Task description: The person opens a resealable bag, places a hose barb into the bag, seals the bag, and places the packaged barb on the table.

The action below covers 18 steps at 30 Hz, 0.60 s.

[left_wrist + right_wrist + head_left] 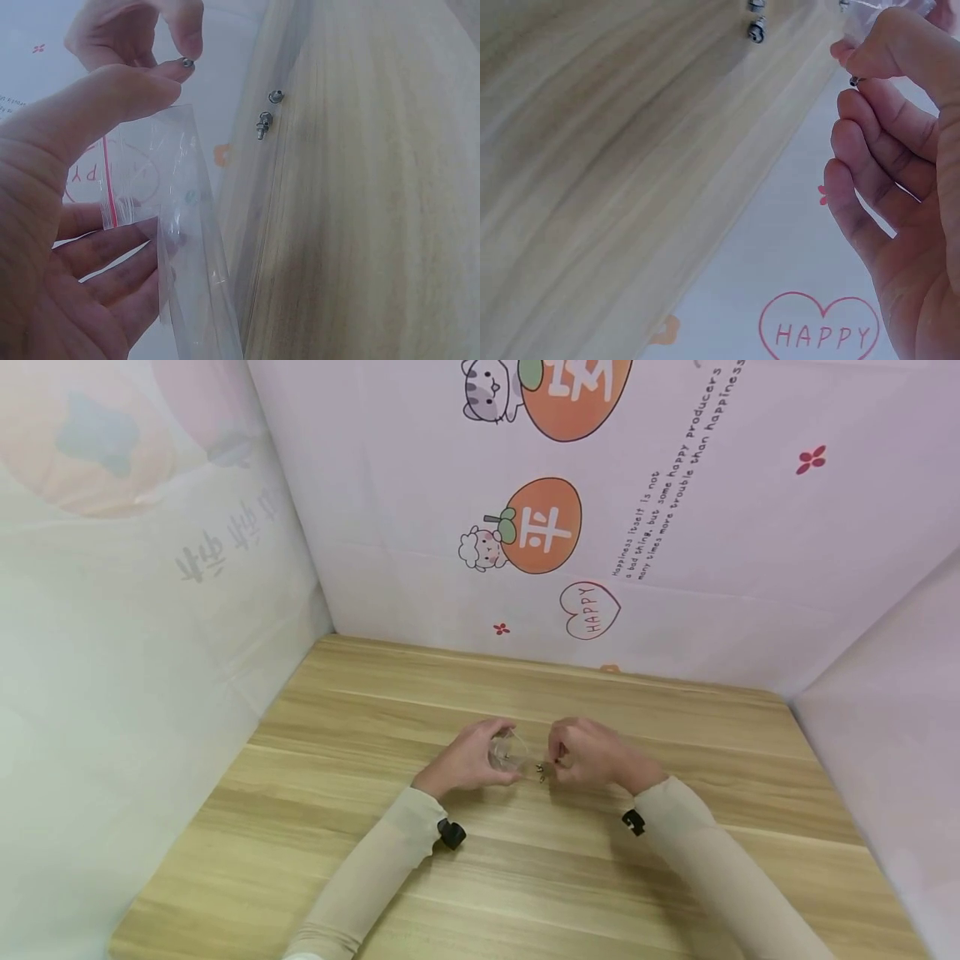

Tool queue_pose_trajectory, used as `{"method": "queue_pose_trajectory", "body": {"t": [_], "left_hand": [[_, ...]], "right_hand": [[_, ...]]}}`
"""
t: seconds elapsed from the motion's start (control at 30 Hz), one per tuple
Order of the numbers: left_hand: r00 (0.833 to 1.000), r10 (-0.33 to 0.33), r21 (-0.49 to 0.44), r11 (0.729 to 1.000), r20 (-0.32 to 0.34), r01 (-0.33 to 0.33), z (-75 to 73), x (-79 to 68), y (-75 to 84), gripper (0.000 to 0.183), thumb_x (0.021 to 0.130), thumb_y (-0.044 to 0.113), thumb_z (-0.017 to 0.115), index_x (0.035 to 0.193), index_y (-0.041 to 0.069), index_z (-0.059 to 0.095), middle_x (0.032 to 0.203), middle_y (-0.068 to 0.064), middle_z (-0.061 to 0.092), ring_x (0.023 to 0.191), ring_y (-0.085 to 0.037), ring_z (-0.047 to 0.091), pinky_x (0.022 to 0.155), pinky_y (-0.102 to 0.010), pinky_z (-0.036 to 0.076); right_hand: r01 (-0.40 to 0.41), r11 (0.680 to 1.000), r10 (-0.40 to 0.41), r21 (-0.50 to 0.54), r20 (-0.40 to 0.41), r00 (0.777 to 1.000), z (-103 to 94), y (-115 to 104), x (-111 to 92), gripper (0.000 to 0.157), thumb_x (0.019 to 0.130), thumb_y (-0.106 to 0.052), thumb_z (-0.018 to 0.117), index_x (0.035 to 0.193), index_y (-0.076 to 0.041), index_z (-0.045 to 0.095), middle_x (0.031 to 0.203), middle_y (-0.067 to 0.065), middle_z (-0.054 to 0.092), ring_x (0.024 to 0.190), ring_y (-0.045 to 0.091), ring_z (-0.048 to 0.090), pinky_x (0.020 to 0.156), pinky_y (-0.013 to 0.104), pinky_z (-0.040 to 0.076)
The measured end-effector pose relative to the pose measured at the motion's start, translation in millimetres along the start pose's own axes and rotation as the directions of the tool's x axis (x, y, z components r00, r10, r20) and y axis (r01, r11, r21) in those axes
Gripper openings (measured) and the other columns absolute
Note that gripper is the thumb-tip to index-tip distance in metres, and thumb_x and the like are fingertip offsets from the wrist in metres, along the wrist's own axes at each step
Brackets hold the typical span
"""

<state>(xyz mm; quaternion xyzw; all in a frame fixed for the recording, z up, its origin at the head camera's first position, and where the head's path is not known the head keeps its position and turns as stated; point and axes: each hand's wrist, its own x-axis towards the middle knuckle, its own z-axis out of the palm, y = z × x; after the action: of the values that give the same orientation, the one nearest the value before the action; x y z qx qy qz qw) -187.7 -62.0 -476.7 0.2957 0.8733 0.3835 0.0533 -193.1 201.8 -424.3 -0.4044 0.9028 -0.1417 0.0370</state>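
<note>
My left hand (pixel 467 760) holds a clear zip-seal plastic bag (pixel 196 240) between its thumb and curled fingers. A red line runs along the bag near its mouth, and the bag hangs down over the wooden table. In the head view a small dark piece shows through the plastic. Close to the bag's mouth, my right hand (pixel 594 757) pinches a tiny metal fitting, like a small screw (pixel 854 81), between thumb and forefinger; its other fingers are loosely bent. Similar metal fittings (pixel 264 124) lie on the table just below the hands.
The wooden table (pixel 360 718) has a light grain and ends at a white printed cloth wall (pixel 420 577) behind. Another white cloth wall (pixel 187 635) stands along the left, and one more on the right. Each sleeve cuff carries a small black device (pixel 452 833).
</note>
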Motion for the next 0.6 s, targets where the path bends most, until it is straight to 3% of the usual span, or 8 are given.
{"method": "queue_pose_trajectory", "body": {"t": [0.6], "left_hand": [[0.999, -0.031, -0.021, 0.999, 0.025, 0.032, -1.0, -1.4, 3.0, 0.086, 0.085, 0.033, 0.09, 0.155, 0.008, 0.048, 0.149, -0.007, 0.061, 0.139, -0.024, 0.058, 0.116, -0.042, 0.05]], "right_hand": [[0.043, 0.998, -0.043, -0.047, 0.007, 0.999, -19.4, -14.8, 20.6, 0.015, 0.079, -0.005, 0.079, 0.082, -0.014, 0.067, 0.085, -0.002, 0.066, 0.077, 0.01, 0.059, 0.069, 0.023, 0.052]]}}
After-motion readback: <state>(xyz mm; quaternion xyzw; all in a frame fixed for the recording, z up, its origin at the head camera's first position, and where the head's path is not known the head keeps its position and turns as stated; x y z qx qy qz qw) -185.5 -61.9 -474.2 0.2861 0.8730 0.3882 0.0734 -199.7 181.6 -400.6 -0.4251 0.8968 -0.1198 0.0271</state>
